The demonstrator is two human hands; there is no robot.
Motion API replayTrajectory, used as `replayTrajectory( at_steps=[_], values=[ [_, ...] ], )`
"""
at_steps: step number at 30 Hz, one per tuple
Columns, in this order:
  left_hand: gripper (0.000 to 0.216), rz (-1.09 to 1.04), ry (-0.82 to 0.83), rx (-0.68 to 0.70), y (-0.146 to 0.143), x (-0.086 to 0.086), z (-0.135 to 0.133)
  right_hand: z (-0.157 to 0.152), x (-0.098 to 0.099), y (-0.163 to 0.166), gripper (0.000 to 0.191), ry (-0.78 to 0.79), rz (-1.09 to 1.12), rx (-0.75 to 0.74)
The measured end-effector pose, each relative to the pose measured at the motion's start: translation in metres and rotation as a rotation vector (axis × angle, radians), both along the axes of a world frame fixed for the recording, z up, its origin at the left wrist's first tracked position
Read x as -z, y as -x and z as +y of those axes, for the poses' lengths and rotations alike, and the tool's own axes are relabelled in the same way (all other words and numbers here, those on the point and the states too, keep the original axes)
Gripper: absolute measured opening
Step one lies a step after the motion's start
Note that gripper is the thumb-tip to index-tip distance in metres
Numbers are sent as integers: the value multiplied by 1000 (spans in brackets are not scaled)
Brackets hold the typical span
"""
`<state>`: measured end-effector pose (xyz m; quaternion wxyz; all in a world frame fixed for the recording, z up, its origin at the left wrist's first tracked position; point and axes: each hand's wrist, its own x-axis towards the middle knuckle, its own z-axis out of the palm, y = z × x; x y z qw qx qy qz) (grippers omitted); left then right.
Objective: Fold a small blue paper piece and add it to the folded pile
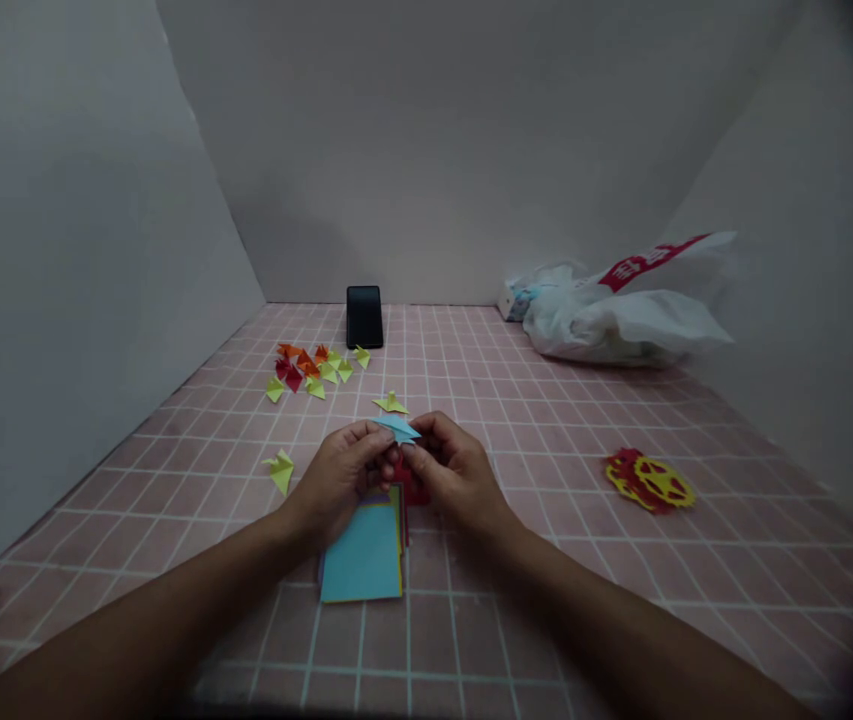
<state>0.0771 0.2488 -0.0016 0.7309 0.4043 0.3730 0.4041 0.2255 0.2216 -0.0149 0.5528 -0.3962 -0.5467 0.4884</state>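
A small folded light-blue paper piece (398, 429) is pinched between both my hands just above the table. My left hand (340, 480) grips its left side with closed fingers. My right hand (456, 475) grips its right side, fingers closed too. Under my hands lies a stack of coloured paper squares (363, 555) with a light-blue sheet on top; red paper shows beneath my right hand.
Folded paper pieces in yellow-green, orange and red cluster (313, 368) at the back left; single yellow-green ones (391, 404) (280, 469) lie nearer. A black phone (364, 316) leans on the back wall. A white plastic bag (613, 310) sits back right. A red-yellow paper cutout (649, 481) lies right.
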Motion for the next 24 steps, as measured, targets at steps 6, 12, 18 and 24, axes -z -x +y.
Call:
replayTrajectory(
  at_steps=[6,12,18,24],
  values=[
    [25,-15,32,0,-1,-2,-2,-1,0,0,8,-11,-22,34],
    [21,-81,60,-2,-1,1,0,0,0,-3,14,-61,-127,142],
    [22,-27,11,-67,-1,-1,-1,-1,0,-3,12,-48,-76,87],
    [24,71,-33,-96,-2,-2,1,1,4,-4,19,-40,-213,131]
  ],
)
